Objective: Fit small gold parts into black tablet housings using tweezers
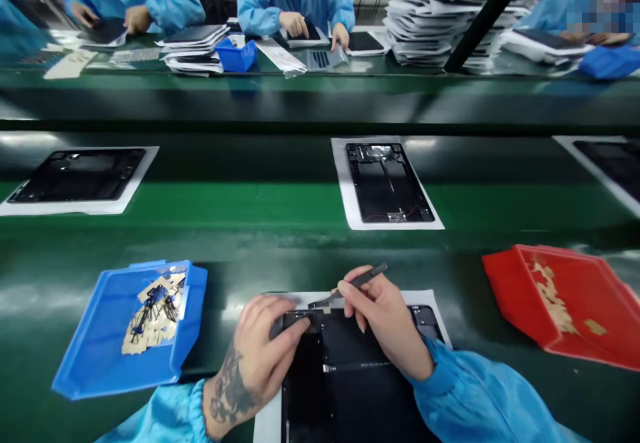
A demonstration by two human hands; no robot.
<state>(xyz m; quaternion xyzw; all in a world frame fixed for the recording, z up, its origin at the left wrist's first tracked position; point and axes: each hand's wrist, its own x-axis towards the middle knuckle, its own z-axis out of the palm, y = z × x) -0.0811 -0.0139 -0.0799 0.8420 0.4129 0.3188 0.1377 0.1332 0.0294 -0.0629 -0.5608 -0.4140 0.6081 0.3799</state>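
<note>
A black device shell (350, 396) lies on a white sheet (268, 423) at the bottom centre. My left hand (263, 346) rests on the shell's upper left corner, thumb and fingertips touching its top edge; whether it pinches a small part is hidden. In my right hand (375, 309) are dark tweezers (363, 279), held between thumb and fingers. Their tips point left and sit at the shell's top edge, near a small pale piece (327, 310), close to my left fingertips.
A blue bin (95, 349) with small tan and dark parts is at left, a red bin (615, 309) with tan pieces at right. Beyond, device shells (390, 189) lie on white sheets on the green belt (225, 203). Several people in blue work at the far bench (370, 83).
</note>
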